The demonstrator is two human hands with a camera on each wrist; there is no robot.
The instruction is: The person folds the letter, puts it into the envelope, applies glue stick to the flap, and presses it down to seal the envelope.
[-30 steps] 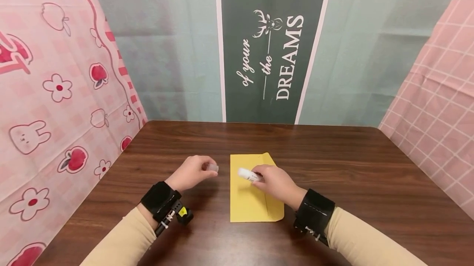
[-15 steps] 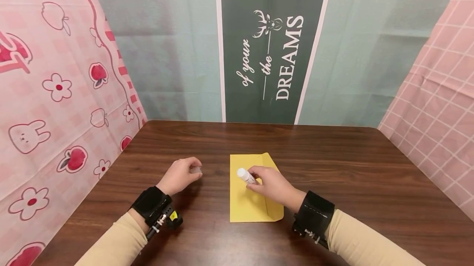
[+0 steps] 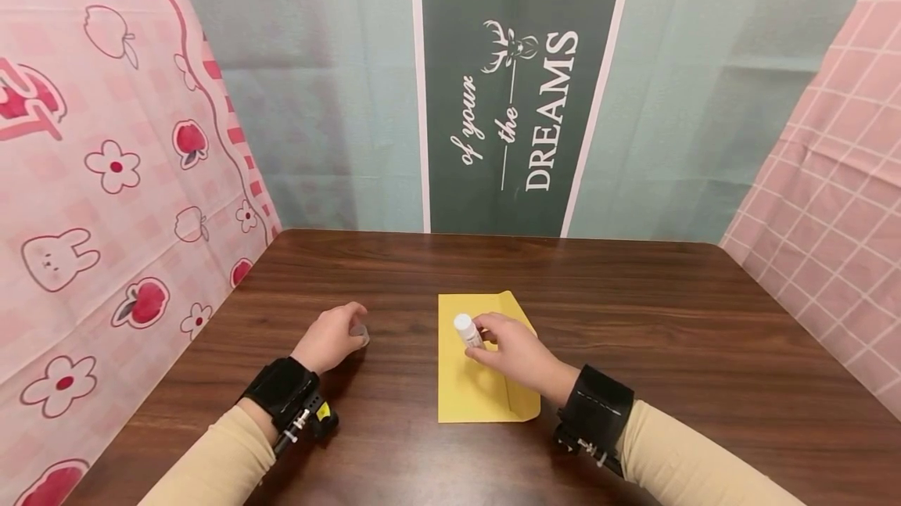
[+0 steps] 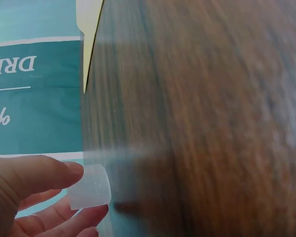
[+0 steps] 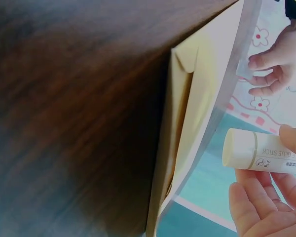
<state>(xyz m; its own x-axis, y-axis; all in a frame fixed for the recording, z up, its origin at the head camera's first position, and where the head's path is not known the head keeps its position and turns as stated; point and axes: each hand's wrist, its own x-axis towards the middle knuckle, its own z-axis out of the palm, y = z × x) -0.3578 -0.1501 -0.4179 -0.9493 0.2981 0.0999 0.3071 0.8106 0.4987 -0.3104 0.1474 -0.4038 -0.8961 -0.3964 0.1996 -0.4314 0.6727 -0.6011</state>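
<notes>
Above the yellow envelope (image 3: pixel 459 396) my right hand (image 3: pixel 519 351) grips a white glue stick (image 3: pixel 467 328), tilted with its uncapped end up. Printed lettering on the glue stick (image 5: pixel 261 152) shows in the right wrist view, thumb on one side and fingers on the other. To the left of the envelope, my left hand (image 3: pixel 329 340) pinches a translucent cap (image 4: pixel 91 187) between thumb and fingers, low over the table. The envelope lies flat with its flap on the right side; the right hand covers part of it.
The dark wooden table (image 3: pixel 633 295) extends around both hands. A grey-green curtain (image 3: pixel 338 99) with white lettering hangs behind its far edge. Pink patterned cloth (image 3: pixel 141 201) stands at the left and pink checked cloth (image 3: pixel 831 177) at the right.
My left hand has moved left, away from the envelope, with the cap and lower toward the table. My right hand has turned the glue stick more upright above the envelope.
</notes>
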